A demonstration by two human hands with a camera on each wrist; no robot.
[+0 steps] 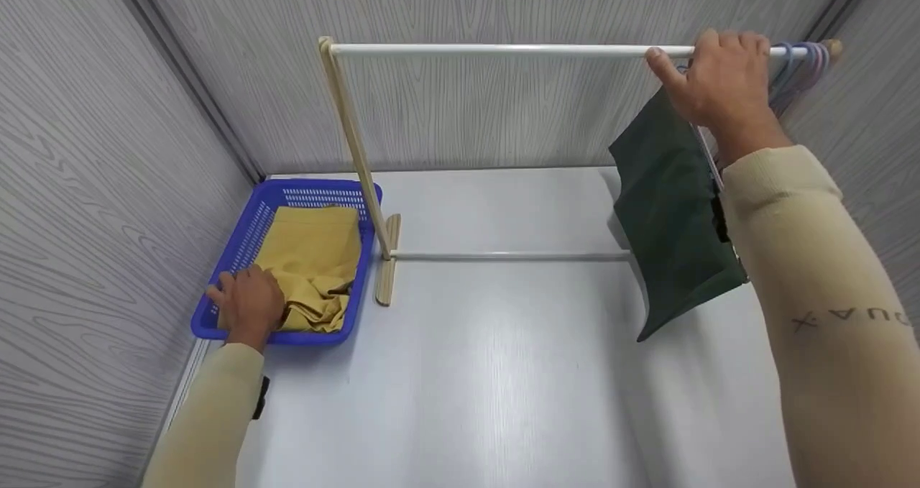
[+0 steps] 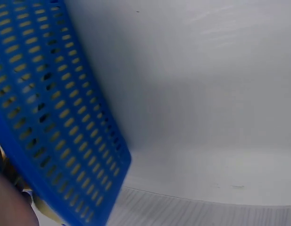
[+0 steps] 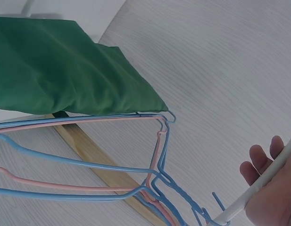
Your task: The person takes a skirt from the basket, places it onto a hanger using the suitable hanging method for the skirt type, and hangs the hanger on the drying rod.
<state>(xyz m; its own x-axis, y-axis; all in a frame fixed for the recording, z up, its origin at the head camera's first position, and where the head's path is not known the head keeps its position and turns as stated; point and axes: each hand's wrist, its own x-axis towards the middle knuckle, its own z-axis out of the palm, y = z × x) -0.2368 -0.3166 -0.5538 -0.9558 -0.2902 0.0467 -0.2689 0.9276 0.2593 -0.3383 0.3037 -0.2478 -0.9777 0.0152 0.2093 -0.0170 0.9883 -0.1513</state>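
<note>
My right hand (image 1: 729,78) grips the white top rod (image 1: 503,49) of a drying rack near its right end, with fingertips wrapped round it in the right wrist view. Below that hand, a dark green cloth (image 1: 668,200) hangs on a hanger. Several blue and pink hangers (image 3: 79,164) hang beside it. At the left, my left hand (image 1: 248,305) reaches over the front left corner of a blue basket (image 1: 316,338), on a yellow cloth (image 1: 316,236). Its fingertips are hidden; I cannot tell whether they pinch the cloth.
The rack's wooden left post (image 1: 352,139) and foot (image 1: 386,287) stand close by the basket's right side. A lower white bar (image 1: 503,256) runs near the white tabletop (image 1: 474,373). Grey wood-grain panels (image 1: 489,114) enclose the back and both sides.
</note>
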